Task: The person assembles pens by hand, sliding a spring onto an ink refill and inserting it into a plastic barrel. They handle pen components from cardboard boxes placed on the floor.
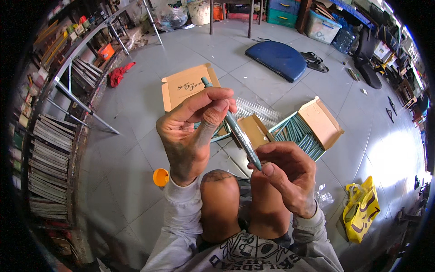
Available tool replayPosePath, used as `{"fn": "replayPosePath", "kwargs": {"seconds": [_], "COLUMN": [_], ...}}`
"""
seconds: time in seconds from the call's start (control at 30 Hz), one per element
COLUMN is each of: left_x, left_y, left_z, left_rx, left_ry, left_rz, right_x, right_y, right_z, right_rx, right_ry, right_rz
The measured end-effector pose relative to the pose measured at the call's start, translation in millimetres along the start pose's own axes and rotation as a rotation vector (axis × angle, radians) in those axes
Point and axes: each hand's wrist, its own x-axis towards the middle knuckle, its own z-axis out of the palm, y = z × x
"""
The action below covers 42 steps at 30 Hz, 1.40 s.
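Note:
A slim green pen [241,137] with white lettering along its barrel slants between my two hands, above my knees. My left hand [195,129] pinches its upper part between thumb and fingers, and the pen's top end sticks out above. At the lower tip, my right hand [288,174] grips the pen with thumb and forefinger. Just beyond the hands, an open cardboard box [322,121] holds many similar green pens [297,134]. Beside it lie a smaller cardboard piece [253,129] and a row of clear coiled springs [256,110]. More green pens are partly hidden behind my left hand.
A flattened printed cardboard box [174,93] lies on the grey tiled floor [122,167]. An orange cup [161,177] sits left of my left wrist, a yellow bag [361,209] at the right. Farther off are a blue cushion [277,60], sandals [316,62] and a metal-framed rack [74,93].

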Motion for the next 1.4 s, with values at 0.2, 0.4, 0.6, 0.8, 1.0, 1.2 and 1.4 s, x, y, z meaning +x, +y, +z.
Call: {"fn": "replayPosePath", "kwargs": {"seconds": [0.2,0.4,0.6,0.8,1.0,1.2,1.4], "left_x": [-4,-3,-5,-6,-14,-32,-43], "left_y": [-3,3,1,-5,-5,-10,-24], "left_z": [4,7,16,21,42,38,43], "left_rx": [-0.003,0.063,0.058,0.009,-0.036,-0.028,-0.110], "left_ry": [-0.002,-0.027,-0.035,-0.056,0.022,-0.082,-0.028], "left_rz": [-0.002,-0.003,-0.001,0.026,-0.097,-0.215,-0.203], "right_x": [11,16,8,2,-1,1,2], "right_y": [-2,-8,-4,3,13,19,39], "right_z": [5,6,-1,-11,-14,-22,-23], "right_rx": [0.077,-0.096,0.071,0.113,0.122,0.059,-0.237], "right_ry": [-0.113,-0.150,-0.177,-0.195,-0.139,-0.102,-0.027], "right_rz": [0.104,0.139,0.135,0.062,0.058,0.099,0.050]}}
